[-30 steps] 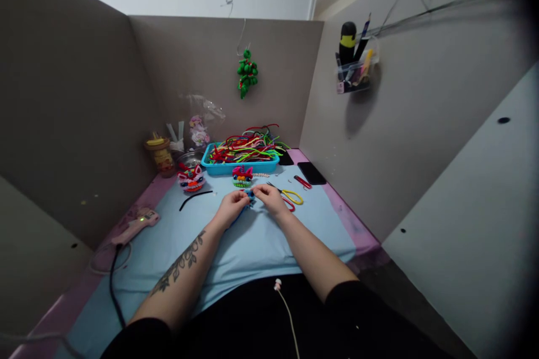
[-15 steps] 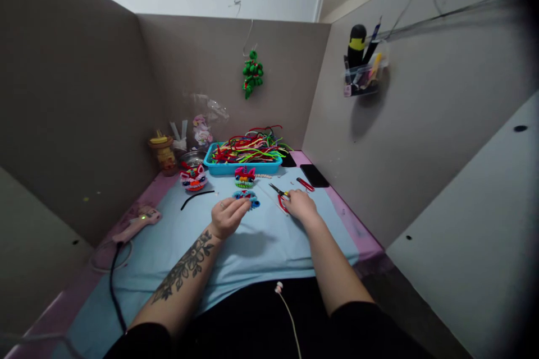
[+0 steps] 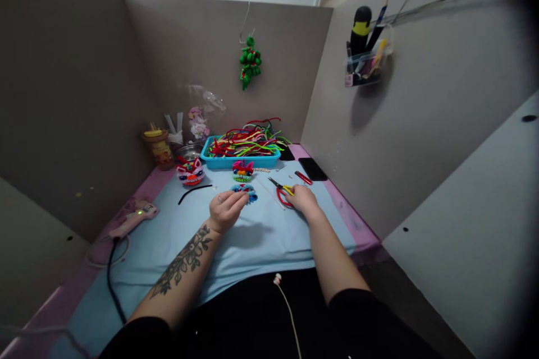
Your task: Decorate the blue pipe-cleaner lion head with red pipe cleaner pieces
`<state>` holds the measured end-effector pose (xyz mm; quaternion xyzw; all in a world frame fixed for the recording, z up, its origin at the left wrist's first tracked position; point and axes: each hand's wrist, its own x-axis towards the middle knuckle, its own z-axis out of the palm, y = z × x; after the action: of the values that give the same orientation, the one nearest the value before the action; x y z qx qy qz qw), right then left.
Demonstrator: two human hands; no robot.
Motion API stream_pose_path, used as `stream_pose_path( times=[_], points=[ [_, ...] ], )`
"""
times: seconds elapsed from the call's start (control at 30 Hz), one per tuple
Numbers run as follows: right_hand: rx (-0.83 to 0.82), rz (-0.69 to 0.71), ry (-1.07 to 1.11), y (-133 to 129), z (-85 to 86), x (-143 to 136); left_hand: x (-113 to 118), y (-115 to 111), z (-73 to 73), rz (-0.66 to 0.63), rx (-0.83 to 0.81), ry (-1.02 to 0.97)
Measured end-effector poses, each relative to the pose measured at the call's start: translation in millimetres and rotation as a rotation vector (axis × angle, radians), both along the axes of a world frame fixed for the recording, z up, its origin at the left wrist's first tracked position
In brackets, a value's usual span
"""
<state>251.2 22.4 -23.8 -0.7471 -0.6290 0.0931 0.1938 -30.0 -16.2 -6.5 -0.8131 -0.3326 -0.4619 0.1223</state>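
So the blue tray (image 3: 240,162), heaped with fuzzy craft stems (image 3: 248,142) in loads of colors, sits toward the back of the tabletop (image 3: 355,223), and I'm placing everything off that. Left hand (image 3: 226,210) is in front of the tray, fingers pinched shut on a fuzzy blue piece (image 3: 249,190) with a bit of red on it. Right hand (image 3: 302,199) is out front and to the right of the tray, fingers closed around the yellow handle of the scissors (image 3: 279,185), whose other handle is red.

Between the tray and the blue piece there's a little pink-and-green figure (image 3: 243,171). A pink-and-red figure (image 3: 190,173) is just off the tray's front left, with a bent black stem (image 3: 193,192) in front of that. The pink glue gun (image 3: 135,219) lies way out front-left of the tray, cord and all. Right of the tray you've got a black phone (image 3: 313,169) and a small red tool (image 3: 304,178). Oh, and a green beaded-looking ornament (image 3: 250,63) hangs above the tray.
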Motion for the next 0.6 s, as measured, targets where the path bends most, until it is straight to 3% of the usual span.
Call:
stream_pose_path(
  times=[0.23,0.4,0.5,0.6],
  points=[
    [0.165,-0.017,0.858,3.8,8.7,5.2,2.2,12.3,10.6,0.097,-0.199,-0.217],
    [0.194,0.220,1.268,-6.1,17.3,-12.1,0.6,21.0,8.3,0.165,-0.347,-0.311],
    [0.156,0.349,1.241,-13.4,15.7,-32.0,0.9,24.3,7.3,0.150,-0.450,-0.420],
    [0.192,0.438,1.023,-18.5,12.7,-50.4,1.6,26.7,8.0,0.127,-0.533,-0.565]
  ],
)
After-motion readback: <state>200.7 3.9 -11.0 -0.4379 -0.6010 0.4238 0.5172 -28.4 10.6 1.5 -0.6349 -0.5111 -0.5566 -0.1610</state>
